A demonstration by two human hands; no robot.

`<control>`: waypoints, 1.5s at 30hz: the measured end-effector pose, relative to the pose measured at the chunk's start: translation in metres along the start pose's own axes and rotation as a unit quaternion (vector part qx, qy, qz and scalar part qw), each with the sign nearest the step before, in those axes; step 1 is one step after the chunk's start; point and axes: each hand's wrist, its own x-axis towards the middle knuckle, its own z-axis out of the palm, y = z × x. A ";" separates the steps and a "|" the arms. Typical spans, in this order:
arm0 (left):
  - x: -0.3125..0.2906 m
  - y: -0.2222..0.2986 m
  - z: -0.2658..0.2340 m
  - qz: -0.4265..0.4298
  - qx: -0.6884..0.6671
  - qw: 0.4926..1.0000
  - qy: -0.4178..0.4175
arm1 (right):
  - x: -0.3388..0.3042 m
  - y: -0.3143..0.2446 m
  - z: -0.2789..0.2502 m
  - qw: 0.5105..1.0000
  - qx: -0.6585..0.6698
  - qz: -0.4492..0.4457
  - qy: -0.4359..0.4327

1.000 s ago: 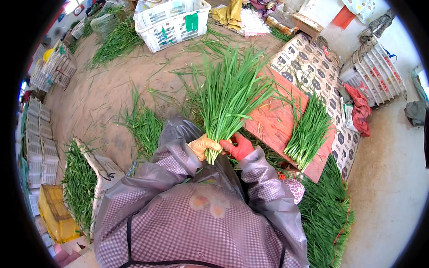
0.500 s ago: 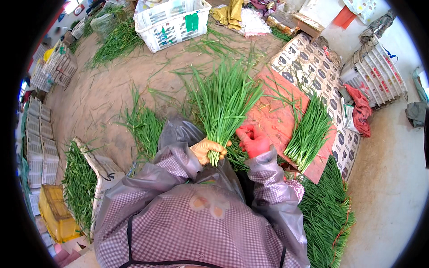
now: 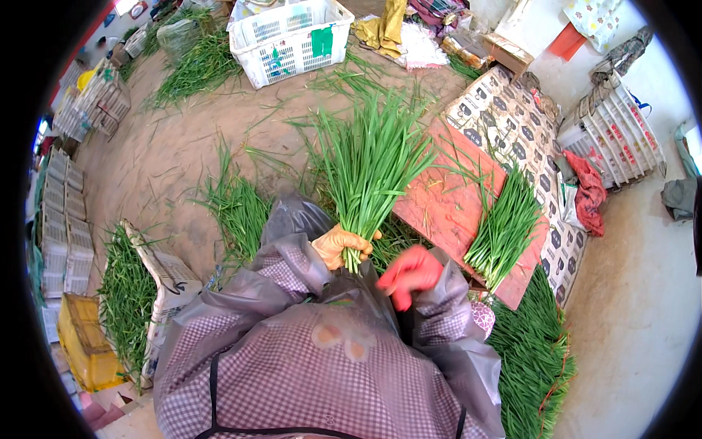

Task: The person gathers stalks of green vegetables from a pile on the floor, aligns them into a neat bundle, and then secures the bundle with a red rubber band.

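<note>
My left hand [image 3: 341,246], in a tan glove, is closed around the stems of a bunch of garlic chives [image 3: 369,164]. The leaves fan upward and away from me, and the pale cut ends stick out below the fist. To the right of those ends and apart from them is my right hand [image 3: 411,278], in a red glove. Its fingers bend toward the left, but motion blurs them, and I cannot tell whether they hold anything. A second bunch of chives [image 3: 504,227] lies on the red board [image 3: 446,208] to the right.
Tied chives [image 3: 530,358] are piled at the lower right. Loose chives [image 3: 238,208] lie on the floor left of my knee. A white crate [image 3: 289,44] stands ahead. At the left are a crate of chives [image 3: 172,293] and a yellow bin [image 3: 84,344]. Stacked crates [image 3: 614,128] lean by the right wall.
My right hand has moved down and toward me, away from the chive leaves to below the stem ends. The left hand keeps its hold on the bunch.
</note>
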 end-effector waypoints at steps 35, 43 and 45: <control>-0.002 0.020 0.026 -0.009 -0.069 0.994 -0.087 | 0.055 -0.019 -0.043 0.615 -0.575 -0.116 0.527; -0.007 0.019 0.036 0.047 -0.043 0.997 -0.047 | 0.025 -0.051 -0.021 0.906 -0.268 -0.044 0.325; -0.004 0.010 0.016 0.045 -0.039 0.997 -0.051 | 0.039 -0.034 -0.008 0.834 -0.466 -0.078 0.286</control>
